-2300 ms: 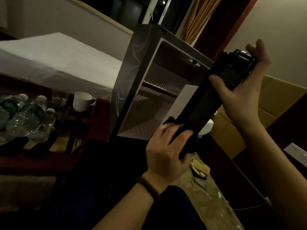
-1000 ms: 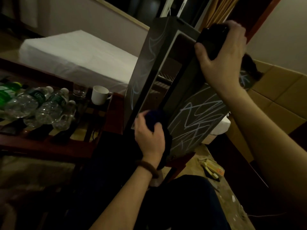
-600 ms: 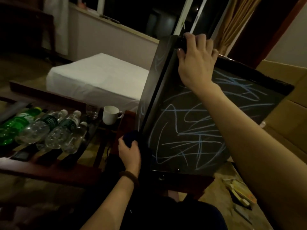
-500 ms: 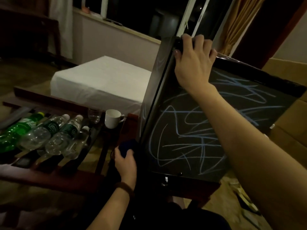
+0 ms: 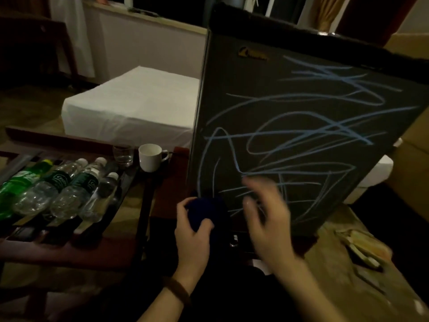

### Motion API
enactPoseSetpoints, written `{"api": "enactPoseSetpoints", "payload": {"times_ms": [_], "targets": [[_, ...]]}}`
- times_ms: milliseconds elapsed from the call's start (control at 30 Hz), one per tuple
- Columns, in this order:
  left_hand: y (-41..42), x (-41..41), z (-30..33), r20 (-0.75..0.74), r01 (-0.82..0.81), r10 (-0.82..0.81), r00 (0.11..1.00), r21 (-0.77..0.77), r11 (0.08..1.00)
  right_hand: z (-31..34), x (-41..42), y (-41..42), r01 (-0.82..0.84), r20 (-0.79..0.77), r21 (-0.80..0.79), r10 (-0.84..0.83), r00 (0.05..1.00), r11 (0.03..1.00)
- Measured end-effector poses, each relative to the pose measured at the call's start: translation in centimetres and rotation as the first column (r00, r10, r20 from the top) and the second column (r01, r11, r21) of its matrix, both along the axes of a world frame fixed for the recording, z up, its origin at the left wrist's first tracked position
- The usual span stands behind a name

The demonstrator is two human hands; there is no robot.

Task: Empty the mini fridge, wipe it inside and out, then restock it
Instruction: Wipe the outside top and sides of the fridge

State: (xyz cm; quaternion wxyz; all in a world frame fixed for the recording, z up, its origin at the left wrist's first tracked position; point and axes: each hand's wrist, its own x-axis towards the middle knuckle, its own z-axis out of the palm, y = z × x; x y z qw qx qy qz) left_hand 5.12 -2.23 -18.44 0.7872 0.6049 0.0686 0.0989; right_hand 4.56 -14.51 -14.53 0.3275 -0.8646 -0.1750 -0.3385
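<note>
Blue scribbles cover the shut door of the mini fridge (image 5: 301, 135), so you appear to be at the outside wipe; your left hand (image 5: 192, 231) grips the dark cloth (image 5: 206, 212) at the door's lower left corner; your right hand (image 5: 267, 219) hovers blurred beside it, fingers loosely spread, holding nothing; next, I judge, press the cloth flat and sweep across the marks; the bottles (image 5: 58, 189) lie on the wooden table (image 5: 69, 252) to the left, beside a glass (image 5: 123, 154) and white cup (image 5: 151, 156); the room is dim.
</note>
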Motion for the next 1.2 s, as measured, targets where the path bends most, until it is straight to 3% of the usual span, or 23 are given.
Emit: {"api": "enactPoseSetpoints", "payload": {"times_ms": [67, 133, 300, 433, 533, 567, 633, 700, 733, 833, 933, 1133, 1200], "targets": [[-1.0, -0.4, 0.0, -0.082, 0.129, -0.134, 0.988, -0.065, 0.989, -4.9, -3.3, -0.6, -0.032, -0.215, 0.073, 0.047, 0.975, 0.997], [-2.3, -1.2, -0.3, -0.131, 0.258, -0.267, 0.955, -0.082, 0.963, -7.5, -4.9, -0.7, -0.023, -0.286, 0.126, 0.058, 0.957, 0.992], [-4.5, -1.8, -0.1, -0.204, 0.500, -0.535, 0.820, -0.200, 0.842, -7.5, -5.1, -1.8, 0.055, -0.542, 0.405, 0.191, 0.818, 0.913], [-5.3, -1.3, -1.3, -0.186, 0.622, -0.650, 0.737, -0.188, 0.760, -8.1, -3.7, -4.2, 0.124, -0.489, 0.679, 0.319, 0.812, 0.724], [-6.0, -0.9, -2.3, -0.195, 0.708, -0.702, 0.685, -0.050, 0.704, -9.3, -2.8, -4.9, 0.258, -0.410, 0.736, 0.109, 0.906, 0.626], [-6.2, -0.7, -2.4, -0.209, 0.709, -0.682, 0.701, 0.094, 0.699, -9.9, -2.4, -5.3, 0.353, -0.410, 0.757, -0.020, 0.912, 0.550], [-6.4, 0.2, -2.6, -0.176, 0.576, -0.552, 0.815, 0.346, 0.741, -11.0, -1.2, -7.3, 0.567, -0.504, 0.786, -0.277, 0.818, 0.245], [-6.0, 1.1, -2.3, -0.101, 0.357, -0.345, 0.933, 0.374, 0.856, -11.4, 0.9, -9.9, 0.610, -0.588, 0.789, -0.375, 0.717, -0.072], [-5.6, 1.7, -2.3, -0.062, 0.234, -0.227, 0.972, 0.361, 0.903, -11.1, 2.3, -11.0, 0.582, -0.581, 0.801, -0.410, 0.703, -0.137], [-4.7, 3.1, -2.8, -0.072, -0.018, 0.044, 0.996, 0.337, 0.941, -9.7, 7.2, -11.3, 0.632, -0.603, 0.763, -0.503, 0.619, -0.136], [-4.6, 3.5, -3.5, -0.098, -0.064, 0.100, 0.990, 0.314, 0.947, -9.2, 9.0, -9.2, 0.704, -0.688, 0.688, -0.466, 0.556, -0.175], [-5.7, 3.6, -3.6, -0.054, -0.134, 0.153, 0.987, 0.267, 0.954, -11.0, 7.5, -6.4, 0.721, -0.638, 0.692, -0.433, 0.636, 0.039], [-5.9, 3.7, -3.5, -0.025, -0.193, 0.205, 0.979, 0.234, 0.953, -12.0, 6.9, -3.8, 0.749, -0.653, 0.626, -0.379, 0.655, 0.217]]}}
